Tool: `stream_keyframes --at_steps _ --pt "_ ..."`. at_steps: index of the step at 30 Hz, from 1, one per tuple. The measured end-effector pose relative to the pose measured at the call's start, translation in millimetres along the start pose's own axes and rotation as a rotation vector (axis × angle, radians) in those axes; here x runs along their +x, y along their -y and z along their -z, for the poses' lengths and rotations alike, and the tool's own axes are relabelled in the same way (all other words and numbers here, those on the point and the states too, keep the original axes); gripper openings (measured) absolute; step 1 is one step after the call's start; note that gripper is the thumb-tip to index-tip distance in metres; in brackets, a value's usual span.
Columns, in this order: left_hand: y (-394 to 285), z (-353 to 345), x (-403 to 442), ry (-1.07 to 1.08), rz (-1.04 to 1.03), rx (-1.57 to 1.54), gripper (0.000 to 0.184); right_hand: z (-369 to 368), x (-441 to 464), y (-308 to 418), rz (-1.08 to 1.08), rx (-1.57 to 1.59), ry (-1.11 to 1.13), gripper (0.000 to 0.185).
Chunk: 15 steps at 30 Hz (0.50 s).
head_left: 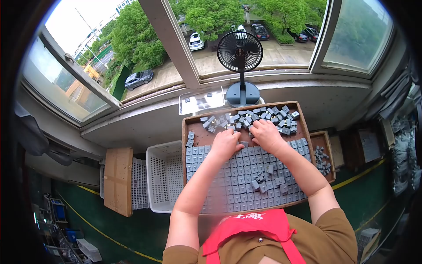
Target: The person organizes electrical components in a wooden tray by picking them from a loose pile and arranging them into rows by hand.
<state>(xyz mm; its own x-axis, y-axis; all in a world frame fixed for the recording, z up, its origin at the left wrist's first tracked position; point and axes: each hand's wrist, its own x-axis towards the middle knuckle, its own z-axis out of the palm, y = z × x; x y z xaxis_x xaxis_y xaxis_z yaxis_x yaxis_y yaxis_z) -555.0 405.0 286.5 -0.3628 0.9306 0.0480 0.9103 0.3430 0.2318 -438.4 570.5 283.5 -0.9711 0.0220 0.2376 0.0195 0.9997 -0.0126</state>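
Note:
A wooden tray (pixel 301 112) holds many small grey blocks. Rows of upright grey blocks (pixel 237 178) fill its near part, and a loose pile of grey blocks (pixel 274 115) lies along its far side. My left hand (pixel 226 143) is at the far edge of the rows, fingers bent down and closed; what they hold, if anything, is too small to make out. Just right of it, my right hand (pixel 265 133) has its fingertips down at the near edge of the pile, also closed over something hidden. Several loose blocks (pixel 262 182) lie on top of the rows.
Behind the tray a black fan (pixel 240 52) stands on the sill beside a clear plastic container (pixel 201 102). A white basket (pixel 163 176) and a cardboard piece (pixel 118 180) are at left. A smaller wooden tray (pixel 330 165) with grey pieces adjoins the right side.

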Motion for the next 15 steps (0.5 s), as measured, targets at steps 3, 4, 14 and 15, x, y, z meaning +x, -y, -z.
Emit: stream_keyframes --at_steps 3,4,14,15 --pt "1.7 -4.9 -7.0 -0.003 0.003 -0.088 0.032 -6.0 0.3 -2.6 -0.009 0.006 -0.016 0.021" --pt "2.6 -4.8 -8.5 0.007 0.01 -0.135 0.033 -6.0 1.3 -3.2 -0.001 0.022 -0.028 0.02" --pt "-4.2 -21.2 -2.2 -0.161 -0.055 -0.262 0.024 10.7 0.6 0.8 -0.232 0.27 0.357 0.016" --pt "-6.8 -22.3 -0.3 -0.138 -0.006 -0.246 0.023 11.7 -0.7 -0.7 -0.225 0.278 0.359 0.016"
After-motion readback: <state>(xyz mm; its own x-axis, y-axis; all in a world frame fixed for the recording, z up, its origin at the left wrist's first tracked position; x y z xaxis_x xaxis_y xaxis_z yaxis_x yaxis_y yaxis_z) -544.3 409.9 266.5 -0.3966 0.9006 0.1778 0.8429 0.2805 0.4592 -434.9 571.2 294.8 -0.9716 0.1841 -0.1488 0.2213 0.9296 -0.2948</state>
